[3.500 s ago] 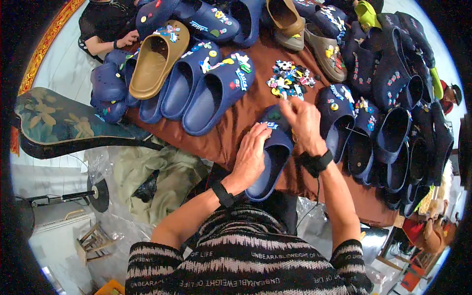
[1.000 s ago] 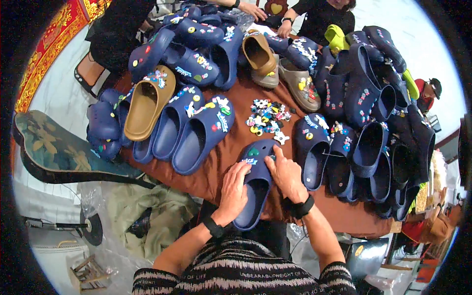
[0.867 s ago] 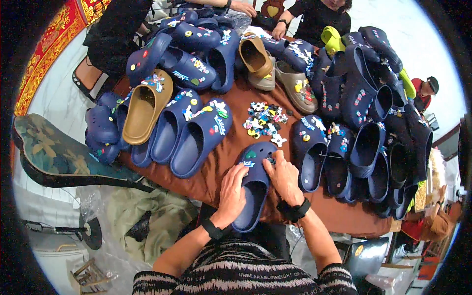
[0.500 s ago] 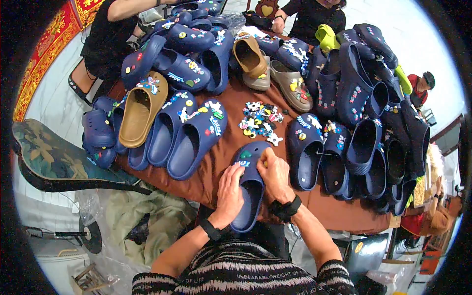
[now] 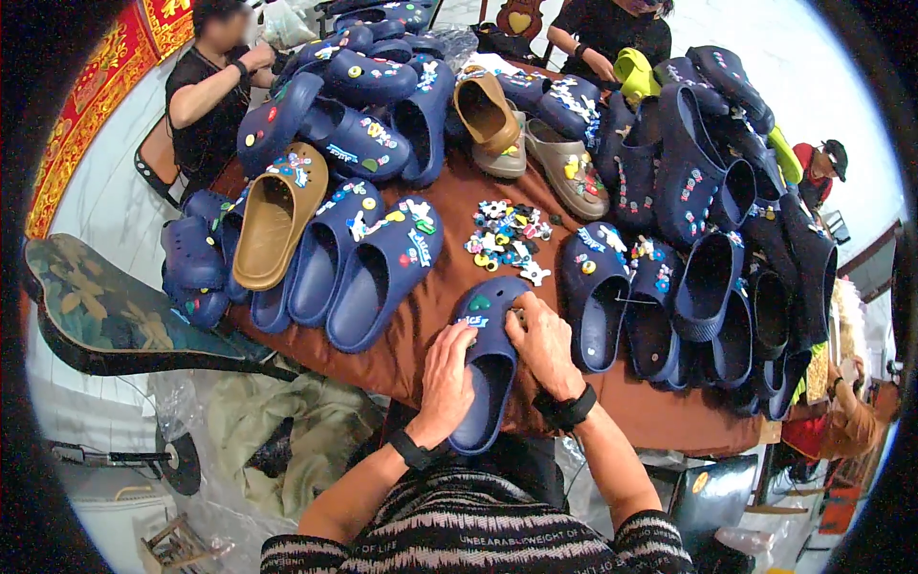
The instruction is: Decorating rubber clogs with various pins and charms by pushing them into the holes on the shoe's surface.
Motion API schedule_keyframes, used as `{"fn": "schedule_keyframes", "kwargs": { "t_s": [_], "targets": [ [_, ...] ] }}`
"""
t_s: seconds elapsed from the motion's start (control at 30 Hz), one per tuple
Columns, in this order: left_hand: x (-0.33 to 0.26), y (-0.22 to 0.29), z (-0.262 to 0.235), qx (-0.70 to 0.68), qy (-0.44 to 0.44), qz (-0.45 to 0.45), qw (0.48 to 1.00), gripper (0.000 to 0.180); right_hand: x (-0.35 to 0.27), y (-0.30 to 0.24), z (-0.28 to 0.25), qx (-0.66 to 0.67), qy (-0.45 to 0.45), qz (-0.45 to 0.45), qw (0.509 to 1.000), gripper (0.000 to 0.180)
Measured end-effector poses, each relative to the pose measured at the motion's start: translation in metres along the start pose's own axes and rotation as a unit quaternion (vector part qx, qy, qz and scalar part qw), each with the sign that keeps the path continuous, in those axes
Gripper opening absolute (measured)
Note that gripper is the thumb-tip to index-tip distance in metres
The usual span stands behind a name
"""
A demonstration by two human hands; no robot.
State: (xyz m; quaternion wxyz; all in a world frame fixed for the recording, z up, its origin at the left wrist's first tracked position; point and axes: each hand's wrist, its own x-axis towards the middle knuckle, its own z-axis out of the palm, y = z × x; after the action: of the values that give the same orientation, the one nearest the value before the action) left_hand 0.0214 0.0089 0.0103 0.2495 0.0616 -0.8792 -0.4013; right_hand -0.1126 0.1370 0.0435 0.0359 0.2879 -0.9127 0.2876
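Observation:
A navy clog [image 5: 486, 383] lies at the table's near edge, its toe pointing away from me. It carries a green charm and a white-and-blue lettered charm on its upper. My left hand [image 5: 448, 371] grips its left side, fingertips at the lettered charm. With bent fingers, my right hand [image 5: 545, 346] holds the right side of the upper, thumb and forefinger close together at its holes. Whether a small charm sits under those fingertips is hidden. Just beyond the toe is a loose pile of colourful shoe charms [image 5: 507, 234].
Decorated navy clogs [image 5: 382, 277] crowd the left, a brown clog [image 5: 268, 230] among them. More navy clogs [image 5: 598, 306] are stacked to the right. Brown cloth [image 5: 660, 411] covers the table. Co-workers sit at the far left and far side. A patterned chair [image 5: 105, 306] stands left.
A yellow bit at my right fingertips no longer shows; that hand has shifted slightly. The far-left person now sits more upright, and the far-side person's hand has moved toward the lime clog.

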Motion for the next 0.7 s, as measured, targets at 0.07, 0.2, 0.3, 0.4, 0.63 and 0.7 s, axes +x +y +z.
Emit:
{"fn": "schedule_keyframes", "kwargs": {
  "t_s": [0.07, 0.2, 0.3, 0.4, 0.63, 0.7],
  "targets": [
    [0.000, 0.000, 0.000, -0.001, 0.000, 0.000, 1.000, 0.060, 0.006, 0.005, -0.004, 0.032, -0.006, 0.006, 0.999, 0.024],
    [0.003, 0.001, -0.001, -0.011, -0.003, -0.002, 1.000, 0.059, 0.016, 0.009, -0.007, 0.117, -0.130, 0.086, 0.981, 0.024],
    [0.002, 0.001, 0.001, -0.001, -0.001, -0.008, 1.000, 0.059, 0.009, 0.008, 0.003, 0.055, -0.028, 0.004, 0.998, 0.024],
    [0.003, 0.002, 0.001, -0.001, 0.001, -0.006, 1.000, 0.060, 0.008, 0.009, 0.004, 0.058, -0.019, -0.013, 0.998, 0.022],
    [0.003, 0.002, 0.000, 0.002, -0.004, -0.003, 1.000, 0.063, -0.003, 0.010, -0.005, 0.021, 0.014, -0.014, 1.000, 0.015],
    [0.003, 0.002, -0.001, -0.005, -0.007, -0.006, 1.000, 0.063, -0.005, 0.009, -0.006, -0.060, 0.005, -0.045, 0.997, 0.017]
  ]
}}
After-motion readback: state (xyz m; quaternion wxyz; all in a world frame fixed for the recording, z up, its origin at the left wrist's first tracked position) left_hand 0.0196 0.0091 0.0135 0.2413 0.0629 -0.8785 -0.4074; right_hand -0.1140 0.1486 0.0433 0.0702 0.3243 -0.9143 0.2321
